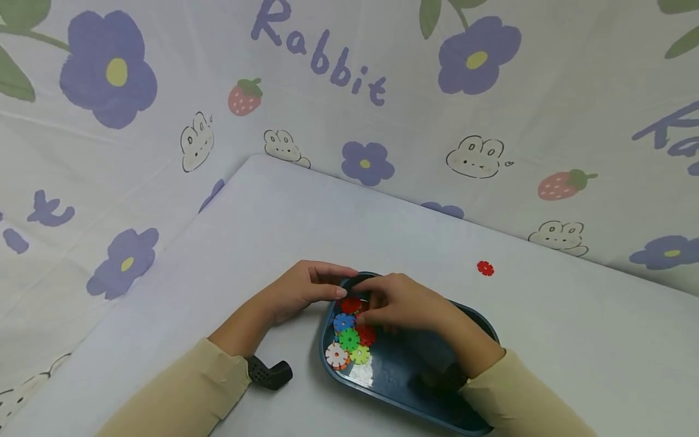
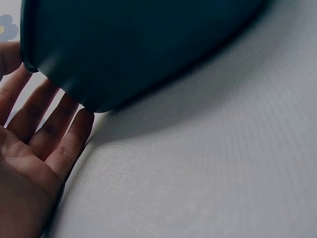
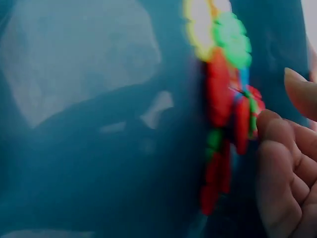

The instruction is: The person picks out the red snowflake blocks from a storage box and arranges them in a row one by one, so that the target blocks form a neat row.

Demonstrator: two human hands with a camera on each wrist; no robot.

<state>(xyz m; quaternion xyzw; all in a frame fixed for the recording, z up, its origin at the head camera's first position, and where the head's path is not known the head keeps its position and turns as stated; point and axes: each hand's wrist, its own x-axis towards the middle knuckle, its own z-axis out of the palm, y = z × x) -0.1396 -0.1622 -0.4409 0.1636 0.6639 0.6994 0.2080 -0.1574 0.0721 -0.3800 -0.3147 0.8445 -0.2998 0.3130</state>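
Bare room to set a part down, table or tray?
Table: bare patch between tray, wall cloth and lone red disc; another left of left forearm. Tray floor: bare right of the disc pile, partly under right forearm. Crowded: tray's left end, with pile, left hand, right hand.

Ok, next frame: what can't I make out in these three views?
- Head view: the disc count; discs overlap and the right hand may cover some.
- Head view: part of the tray, behind the right forearm and sleeve.
- Head view: the black object's other end, under the left sleeve.
- Right wrist view: disc edges, blurred; whether that hand grips one is unclear.
- Left wrist view: the tray's top, cut off by the picture's upper edge.
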